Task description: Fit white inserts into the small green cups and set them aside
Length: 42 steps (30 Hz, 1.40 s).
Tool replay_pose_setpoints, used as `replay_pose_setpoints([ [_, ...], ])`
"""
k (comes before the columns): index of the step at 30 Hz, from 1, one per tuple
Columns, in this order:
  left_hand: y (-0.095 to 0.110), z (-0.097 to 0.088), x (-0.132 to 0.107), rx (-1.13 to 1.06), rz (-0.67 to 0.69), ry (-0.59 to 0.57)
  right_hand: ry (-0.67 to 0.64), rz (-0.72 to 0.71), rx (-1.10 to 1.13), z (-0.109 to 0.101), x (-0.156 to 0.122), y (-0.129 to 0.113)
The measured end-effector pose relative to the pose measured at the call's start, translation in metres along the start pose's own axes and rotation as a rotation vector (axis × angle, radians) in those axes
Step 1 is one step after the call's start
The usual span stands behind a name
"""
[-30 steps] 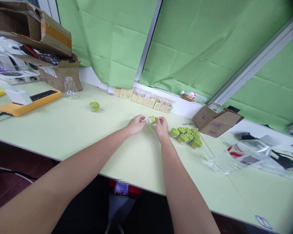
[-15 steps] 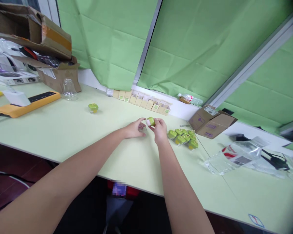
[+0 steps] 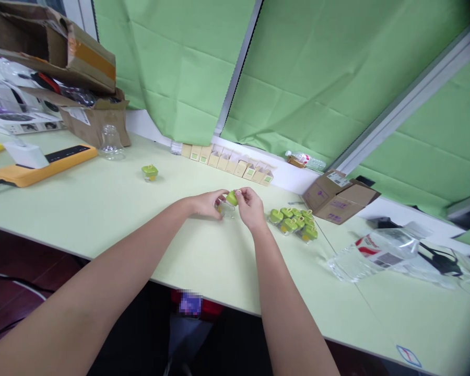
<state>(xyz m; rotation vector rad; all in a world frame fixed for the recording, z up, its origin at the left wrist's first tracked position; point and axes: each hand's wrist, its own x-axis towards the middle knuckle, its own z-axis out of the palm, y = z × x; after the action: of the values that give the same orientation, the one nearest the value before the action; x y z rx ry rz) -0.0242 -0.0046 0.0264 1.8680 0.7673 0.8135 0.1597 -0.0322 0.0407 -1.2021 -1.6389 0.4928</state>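
Both my hands meet over the middle of the pale green table (image 3: pixel 102 209). My right hand (image 3: pixel 250 209) pinches a small green cap (image 3: pixel 232 198) between its fingertips. My left hand (image 3: pixel 207 202) is closed around a small clear container (image 3: pixel 226 210) that rests on the table just under the cap. The cap sits right on top of the container's mouth. A cluster of several more green caps (image 3: pixel 293 219) lies just right of my right hand. One single green-capped piece (image 3: pixel 150 172) stands alone further left.
A row of small tan boxes (image 3: pixel 227 162) lines the back edge below the green curtain. Cardboard boxes (image 3: pixel 339 196) (image 3: pixel 90 112), a yellow device (image 3: pixel 43 162), a clear bottle (image 3: pixel 110 142) and a clear plastic bag (image 3: pixel 379 253) lie around.
My right hand has brought the green cap down and left onto the clear container. My left hand went from fingertips at the cap to gripping the container on the table.
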Motion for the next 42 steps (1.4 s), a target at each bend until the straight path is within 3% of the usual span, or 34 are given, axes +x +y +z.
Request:
replay_pose_setpoints([
  [6, 0.004, 0.013, -0.003, 0.115, 0.038, 0.036, 0.056, -0.022, -0.384, 0.008, -0.013, -0.019],
  [11, 0.003, 0.021, -0.001, 0.214, 0.065, 0.088, 0.128, -0.046, -0.562, 0.01, -0.016, -0.018],
  [21, -0.002, 0.023, 0.0, 0.302, 0.058, 0.13, 0.01, 0.02, -0.602, 0.017, -0.016, -0.012],
  [28, 0.001, 0.023, 0.0, 0.123, 0.067, 0.103, -0.021, 0.066, -0.531, 0.004, -0.01, -0.004],
  [34, -0.005, 0.022, 0.003, 0.103, 0.049, 0.094, -0.106, 0.045, -0.53, 0.0, -0.009, -0.006],
  [42, -0.009, 0.019, 0.004, 0.152, -0.049, 0.159, -0.056, 0.15, -0.844, -0.007, -0.009, -0.013],
])
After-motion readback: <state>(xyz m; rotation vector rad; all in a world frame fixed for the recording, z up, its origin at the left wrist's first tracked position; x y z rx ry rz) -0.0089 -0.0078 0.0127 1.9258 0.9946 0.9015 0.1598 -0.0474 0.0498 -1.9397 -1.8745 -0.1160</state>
